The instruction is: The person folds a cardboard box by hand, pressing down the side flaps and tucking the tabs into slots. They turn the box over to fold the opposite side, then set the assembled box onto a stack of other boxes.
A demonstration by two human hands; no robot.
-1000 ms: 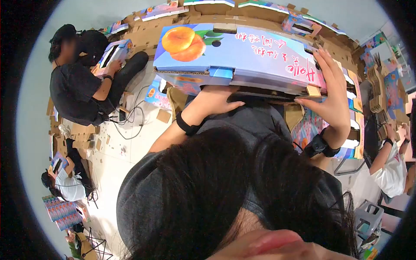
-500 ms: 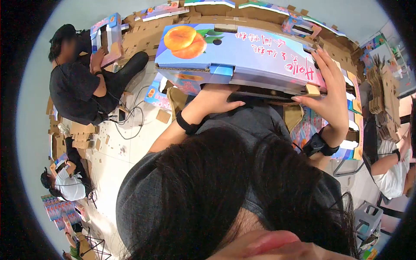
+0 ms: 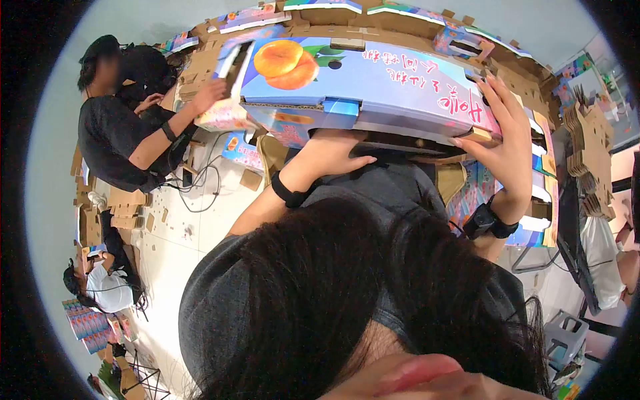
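Observation:
A blue and pink cardboard box [image 3: 400, 87] with a peach picture and red lettering lies in front of me, its printed face up. My left hand [image 3: 327, 157] is under its near left side; the thumb shows, while the fingers are hidden by the box. At the right end, my right hand [image 3: 503, 133] grips the box, fingers over the top by a cut-out and thumb at the near lower edge. The near side has a dark opening and a small brown cardboard tab at its right corner.
A co-worker [image 3: 127, 140] at left holds another printed box [image 3: 230, 87] against the left end of mine. Stacked brown cardboard sheets [image 3: 587, 147] stand at right, above a grey stool [image 3: 567, 340]. Cables [image 3: 207, 193] and cardboard scraps lie on the floor.
The co-worker at left has moved their box rightward, from beside their knees to the left end of mine. My hands and box have hardly moved. The person at far right has shifted.

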